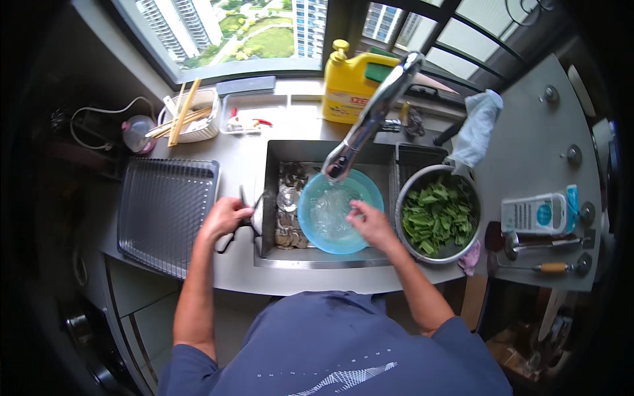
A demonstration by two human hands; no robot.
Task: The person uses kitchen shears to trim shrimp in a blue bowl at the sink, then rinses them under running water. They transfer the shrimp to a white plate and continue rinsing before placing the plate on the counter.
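My left hand (229, 216) is closed around a pair of black-handled scissors (227, 244) at the sink's left edge, with fingers partly covering them. Over a translucent blue plastic basin (309, 232) is my right hand (369, 223), its fingers curled; blur hides whether anything small is between them. Bubbling water (329, 213) fills the basin beneath the chrome faucet (356, 131). The basin rests in a stainless-steel sink (317, 264). Left of the basin, grey-brown pieces (291, 238), too unclear to name, lie around the drain (288, 198).
A metal pot (402, 237) of chopped leafy greens (436, 215) stands right of the sink. Left is a dark ribbed baking tray (166, 213). Behind are a chopstick basket (210, 119), a clear tray (229, 129) and a yellow jug (339, 86). A cloth (478, 128) hangs back right.
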